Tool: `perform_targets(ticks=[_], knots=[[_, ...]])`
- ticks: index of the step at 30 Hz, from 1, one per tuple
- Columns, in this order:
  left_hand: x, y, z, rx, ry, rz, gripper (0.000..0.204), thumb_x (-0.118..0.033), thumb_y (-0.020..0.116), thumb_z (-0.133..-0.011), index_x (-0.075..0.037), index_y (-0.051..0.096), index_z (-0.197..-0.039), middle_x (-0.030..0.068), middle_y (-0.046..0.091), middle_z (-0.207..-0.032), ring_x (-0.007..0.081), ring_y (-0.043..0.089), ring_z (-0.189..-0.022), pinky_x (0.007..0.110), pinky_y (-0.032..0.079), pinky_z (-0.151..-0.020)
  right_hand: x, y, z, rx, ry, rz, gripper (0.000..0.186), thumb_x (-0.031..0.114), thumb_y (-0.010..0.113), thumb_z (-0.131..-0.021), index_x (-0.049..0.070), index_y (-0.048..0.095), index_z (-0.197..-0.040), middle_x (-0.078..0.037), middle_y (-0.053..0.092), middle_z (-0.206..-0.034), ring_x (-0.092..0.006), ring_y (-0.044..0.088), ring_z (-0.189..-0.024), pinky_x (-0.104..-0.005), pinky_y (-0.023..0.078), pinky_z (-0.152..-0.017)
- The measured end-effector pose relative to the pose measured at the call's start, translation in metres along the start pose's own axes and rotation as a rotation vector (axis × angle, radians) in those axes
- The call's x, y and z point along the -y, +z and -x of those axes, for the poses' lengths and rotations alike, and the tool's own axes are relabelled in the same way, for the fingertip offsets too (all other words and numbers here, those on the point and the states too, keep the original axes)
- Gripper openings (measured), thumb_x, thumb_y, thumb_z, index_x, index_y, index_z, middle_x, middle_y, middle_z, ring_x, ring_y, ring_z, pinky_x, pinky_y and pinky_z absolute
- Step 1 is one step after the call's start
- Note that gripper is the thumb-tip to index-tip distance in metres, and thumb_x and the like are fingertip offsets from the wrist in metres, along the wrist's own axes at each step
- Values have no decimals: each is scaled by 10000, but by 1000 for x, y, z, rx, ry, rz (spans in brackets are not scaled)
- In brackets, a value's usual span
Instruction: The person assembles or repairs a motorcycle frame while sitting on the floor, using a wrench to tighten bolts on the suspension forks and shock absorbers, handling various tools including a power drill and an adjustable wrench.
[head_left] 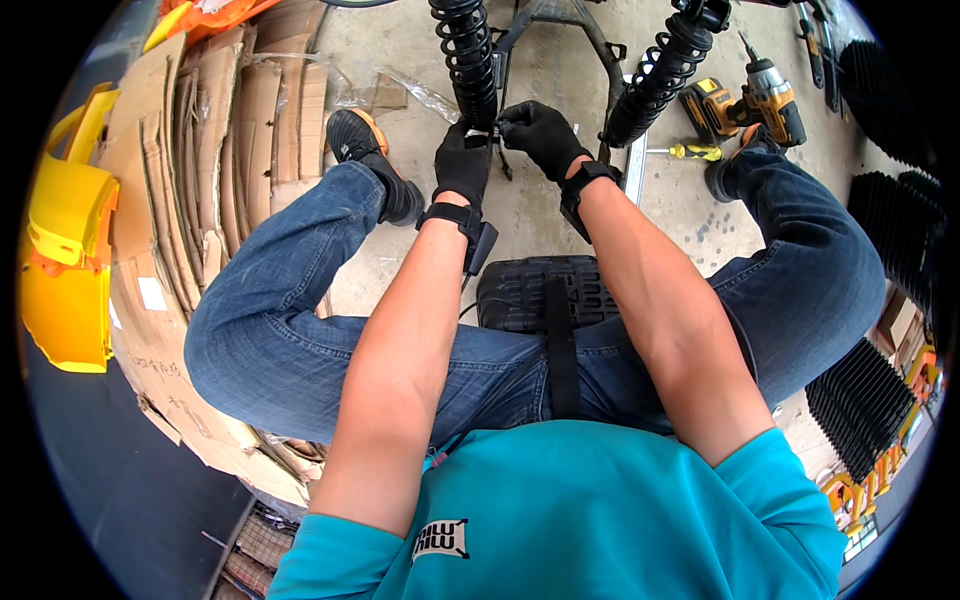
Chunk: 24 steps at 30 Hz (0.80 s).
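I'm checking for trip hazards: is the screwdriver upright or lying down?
Lying down: the screwdriver stretches sideways near the drill, its handle and shaft seen lengthwise.

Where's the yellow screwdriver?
In the head view, the yellow screwdriver lies on the floor right of the right hand, pictured just below the drill.
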<state>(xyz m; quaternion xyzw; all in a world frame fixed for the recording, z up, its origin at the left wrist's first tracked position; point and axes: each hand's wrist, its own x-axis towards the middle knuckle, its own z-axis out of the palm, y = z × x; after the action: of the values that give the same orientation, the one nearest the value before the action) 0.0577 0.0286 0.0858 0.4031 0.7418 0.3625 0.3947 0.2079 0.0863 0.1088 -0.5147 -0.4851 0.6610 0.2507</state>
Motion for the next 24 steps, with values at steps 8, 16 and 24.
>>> perform_targets(ticks=[8,16,24], knots=[[-5,1,0,1,-23,24,462,46,519,-721,-27,581,-1173,72,656,-798,132,577,-602,261,434,-504,-6,0,0,-47,-46,-60,228,115,713,-766,-27,653,-935,-105,682,-821,-148,640,-731,-282,510,-689],[2,4,-2,-20,14,-22,420,28,554,-716,-28,601,-1129,66,650,-774,133,571,-586,266,433,-500,-4,2,4,-54,-44,-95,212,115,706,-777,-28,661,-926,-91,688,-799,-136,640,-683,-286,515,-657],[10,3,-5,-10,0,70,404,35,566,-731,-24,590,-1130,71,646,-762,134,562,-565,274,418,-481,4,5,5,-49,75,63,210,199,660,-831,-6,669,-880,-86,678,-716,-149,638,-641,-296,498,-615]])
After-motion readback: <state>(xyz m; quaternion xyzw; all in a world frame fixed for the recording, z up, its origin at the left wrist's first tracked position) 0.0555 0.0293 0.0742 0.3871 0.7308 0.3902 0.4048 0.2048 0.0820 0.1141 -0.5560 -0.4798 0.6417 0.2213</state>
